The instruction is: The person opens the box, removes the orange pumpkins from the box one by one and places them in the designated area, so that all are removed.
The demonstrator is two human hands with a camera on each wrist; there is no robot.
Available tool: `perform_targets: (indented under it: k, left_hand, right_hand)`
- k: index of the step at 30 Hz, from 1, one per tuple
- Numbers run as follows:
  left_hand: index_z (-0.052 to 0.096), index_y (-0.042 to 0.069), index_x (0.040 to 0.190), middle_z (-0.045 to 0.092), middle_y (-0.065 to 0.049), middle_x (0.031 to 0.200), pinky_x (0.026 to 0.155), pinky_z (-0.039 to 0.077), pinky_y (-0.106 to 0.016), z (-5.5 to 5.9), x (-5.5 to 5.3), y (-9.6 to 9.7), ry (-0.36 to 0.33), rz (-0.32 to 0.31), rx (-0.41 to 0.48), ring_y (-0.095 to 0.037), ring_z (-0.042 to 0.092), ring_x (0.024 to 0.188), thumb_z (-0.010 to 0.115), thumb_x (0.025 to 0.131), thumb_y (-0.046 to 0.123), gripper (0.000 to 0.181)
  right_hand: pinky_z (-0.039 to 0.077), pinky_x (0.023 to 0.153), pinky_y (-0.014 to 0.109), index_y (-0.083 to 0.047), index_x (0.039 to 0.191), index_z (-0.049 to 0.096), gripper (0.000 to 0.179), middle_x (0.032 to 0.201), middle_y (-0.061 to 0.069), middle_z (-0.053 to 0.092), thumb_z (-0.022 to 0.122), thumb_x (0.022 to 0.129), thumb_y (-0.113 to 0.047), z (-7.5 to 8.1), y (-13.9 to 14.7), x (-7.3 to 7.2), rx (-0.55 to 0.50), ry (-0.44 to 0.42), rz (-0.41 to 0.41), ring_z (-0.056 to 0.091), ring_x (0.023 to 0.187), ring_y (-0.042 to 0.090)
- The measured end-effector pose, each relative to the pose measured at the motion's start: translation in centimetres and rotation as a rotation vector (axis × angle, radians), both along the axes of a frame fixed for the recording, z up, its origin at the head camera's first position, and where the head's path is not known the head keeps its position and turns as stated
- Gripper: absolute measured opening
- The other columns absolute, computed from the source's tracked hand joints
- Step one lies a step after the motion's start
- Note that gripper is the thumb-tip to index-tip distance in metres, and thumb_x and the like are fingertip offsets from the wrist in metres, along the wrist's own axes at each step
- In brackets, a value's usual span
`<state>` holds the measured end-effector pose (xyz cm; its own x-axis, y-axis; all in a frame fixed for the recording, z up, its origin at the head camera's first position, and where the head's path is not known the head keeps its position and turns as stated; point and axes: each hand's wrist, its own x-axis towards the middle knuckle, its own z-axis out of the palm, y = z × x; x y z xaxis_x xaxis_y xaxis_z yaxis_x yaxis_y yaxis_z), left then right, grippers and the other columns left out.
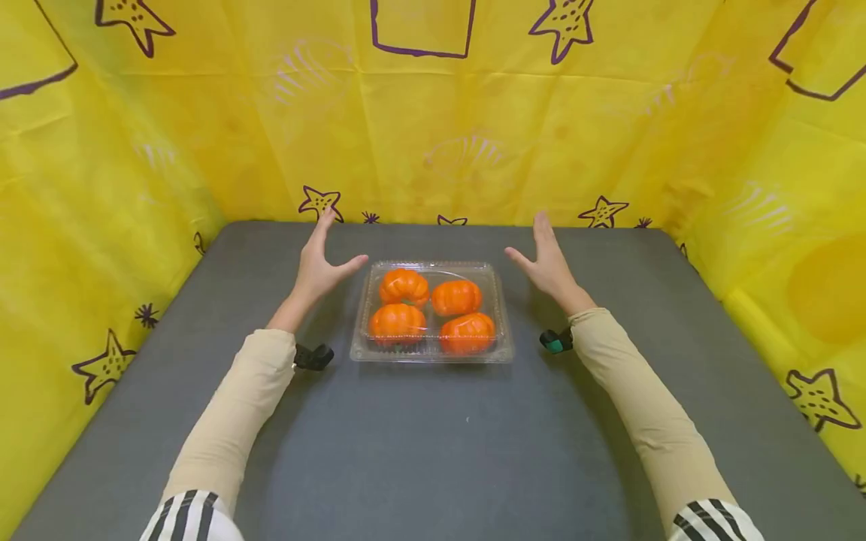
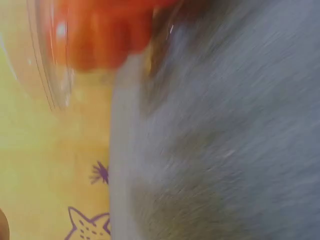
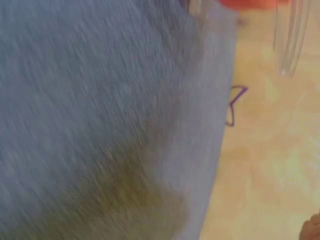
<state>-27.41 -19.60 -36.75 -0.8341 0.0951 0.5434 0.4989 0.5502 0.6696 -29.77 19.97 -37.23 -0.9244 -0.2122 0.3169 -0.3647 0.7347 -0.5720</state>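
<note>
A clear plastic box [image 1: 433, 351] sits near the middle of the table, with several small orange pumpkins [image 1: 456, 298] inside it. To its left my left hand [image 1: 319, 264] is held with fingers stretched out and thumb spread towards the box. My right hand [image 1: 549, 264] mirrors it on the other side, thumb also spread. Both hands are apart from the box and hold nothing. Part of an orange pumpkin [image 2: 100, 35] and the box's clear edge show in the left wrist view. In the right wrist view only a clear corner [image 3: 290, 45] of the box appears, with a strip of orange.
The dark grey table [image 1: 433, 451] reaches back to a yellow cloth [image 1: 433, 128] printed with stars, which also hangs along both sides. Dark straps with small devices are on both wrists. Much of the table is blurred in the wrist views.
</note>
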Motion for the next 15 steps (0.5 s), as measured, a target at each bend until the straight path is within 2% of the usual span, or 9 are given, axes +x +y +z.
perform_targets:
  k: [3, 6, 9, 13, 15]
  left_hand:
    - [0.029, -0.001, 0.137, 0.022, -0.007, 0.145, 0.104, 0.015, -0.035, 0.0, 2.0, 0.0, 0.046, -0.093, 0.135, -0.016, 0.018, 0.131, 0.075, 0.07, 0.02, 0.084]
    - [0.028, -0.01, 0.133, 0.021, -0.017, 0.143, 0.105, 0.013, -0.036, 0.5, 4.4, 0.5, 0.083, -0.2, 0.239, -0.025, 0.017, 0.132, 0.073, 0.071, 0.011, 0.08]
    - [0.027, -0.018, 0.128, 0.019, -0.027, 0.141, 0.105, 0.009, -0.035, 0.7, 6.2, 1.1, 0.095, -0.298, 0.365, -0.033, 0.011, 0.131, 0.071, 0.073, 0.006, 0.074]
    - [0.027, -0.018, 0.126, 0.018, -0.028, 0.14, 0.106, 0.006, -0.033, -0.9, 6.8, 1.4, 0.079, -0.387, 0.506, -0.033, 0.008, 0.132, 0.071, 0.074, 0.006, 0.072]
    - [0.026, -0.017, 0.128, 0.018, -0.027, 0.141, 0.106, 0.005, -0.035, -2.0, 7.0, 1.4, 0.073, -0.421, 0.513, -0.032, 0.008, 0.132, 0.071, 0.073, 0.004, 0.074]
  right_hand:
    - [0.005, 0.105, 0.033, -0.005, 0.143, 0.003, 0.088, 0.148, 0.01, 0.0, 0.051, 0.086, -0.05, -0.4, -0.6, 1.1, -0.121, 0.044, 0.027, 0.001, 0.133, 0.016]
    - [0.008, 0.105, 0.033, -0.009, 0.144, 0.008, 0.082, 0.148, 0.009, 0.008, 0.052, 0.086, -0.048, -0.6, -0.9, 2.2, -0.22, 0.095, 0.049, 0.008, 0.132, 0.014]
    - [0.014, 0.104, 0.033, -0.007, 0.143, 0.017, 0.077, 0.147, 0.007, 0.013, 0.054, 0.086, -0.044, -0.4, -1.2, 3.5, -0.329, 0.15, 0.071, 0.014, 0.132, 0.016]
    - [0.023, 0.102, 0.036, 0.006, 0.137, 0.025, 0.074, 0.144, 0.016, 0.021, 0.062, 0.085, -0.031, 0.8, -2.0, 6.1, -0.513, 0.211, 0.126, 0.024, 0.129, 0.027]
    - [0.023, 0.101, 0.038, 0.011, 0.135, 0.026, 0.075, 0.141, 0.022, 0.024, 0.063, 0.084, -0.03, 1.4, -2.5, 7.4, -0.571, 0.224, 0.168, 0.027, 0.127, 0.032]
